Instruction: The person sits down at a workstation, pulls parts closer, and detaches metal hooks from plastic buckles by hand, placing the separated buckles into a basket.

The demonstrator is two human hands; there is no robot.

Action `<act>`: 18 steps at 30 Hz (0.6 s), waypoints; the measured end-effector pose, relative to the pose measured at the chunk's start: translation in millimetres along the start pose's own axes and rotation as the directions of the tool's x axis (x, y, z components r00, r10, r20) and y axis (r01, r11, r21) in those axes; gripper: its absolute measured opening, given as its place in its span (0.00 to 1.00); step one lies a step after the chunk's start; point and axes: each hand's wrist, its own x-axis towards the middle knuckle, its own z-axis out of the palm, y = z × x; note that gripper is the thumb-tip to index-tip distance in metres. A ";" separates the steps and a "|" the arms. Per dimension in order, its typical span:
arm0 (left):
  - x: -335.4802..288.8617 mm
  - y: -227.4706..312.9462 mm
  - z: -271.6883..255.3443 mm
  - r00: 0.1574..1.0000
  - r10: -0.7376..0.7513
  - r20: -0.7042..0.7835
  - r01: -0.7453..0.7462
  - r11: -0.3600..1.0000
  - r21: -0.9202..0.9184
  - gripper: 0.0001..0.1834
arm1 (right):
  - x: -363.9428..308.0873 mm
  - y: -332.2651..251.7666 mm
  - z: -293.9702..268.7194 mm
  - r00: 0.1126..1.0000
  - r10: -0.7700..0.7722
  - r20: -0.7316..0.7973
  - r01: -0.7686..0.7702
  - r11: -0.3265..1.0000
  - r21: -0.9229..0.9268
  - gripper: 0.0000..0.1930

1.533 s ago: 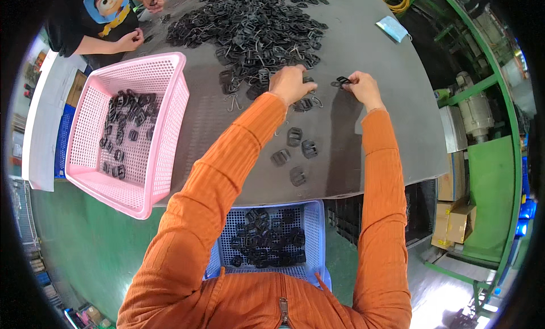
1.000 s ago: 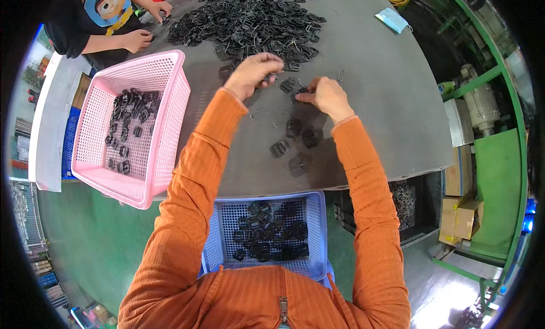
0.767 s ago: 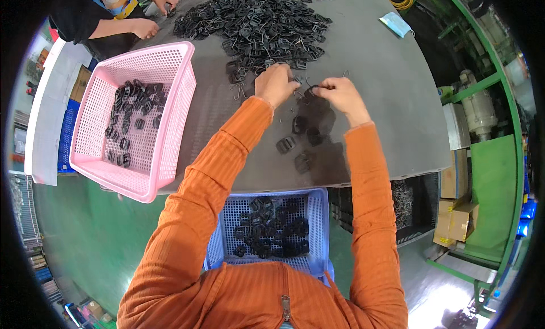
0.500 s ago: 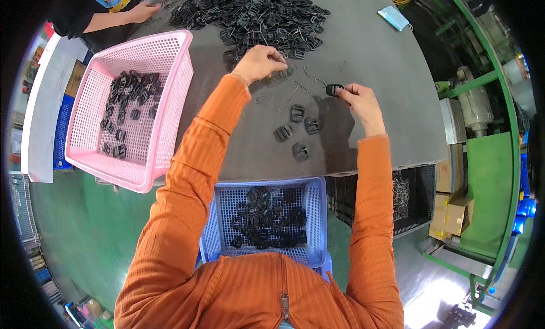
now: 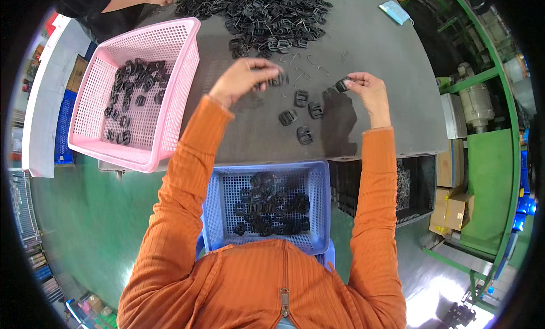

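left hand, buckle nearer pink basket

You can read no text, label, brand, number or sign anywhere in this view. On the black plastic buckles lying on your bench, any lettering is too small to make out, and the same goes for the cardboard carton at the right.
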 end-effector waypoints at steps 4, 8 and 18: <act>-20.1 -34.6 28.4 0.997 0.046 0.065 -0.058 0.977 0.204 0.10 | -8.5 -2.3 -2.0 1.000 0.001 0.011 -0.001 0.999 0.043 0.11; -30.9 -52.5 60.4 0.906 0.423 -0.026 -0.370 0.818 0.441 0.09 | -13.0 -11.3 -5.0 0.981 0.156 0.118 -0.182 0.950 0.255 0.12; -36.1 -61.7 76.7 0.728 0.683 -0.061 -0.490 0.581 0.651 0.12 | -9.1 1.1 -12.8 0.978 0.152 -0.143 -0.138 0.985 0.103 0.13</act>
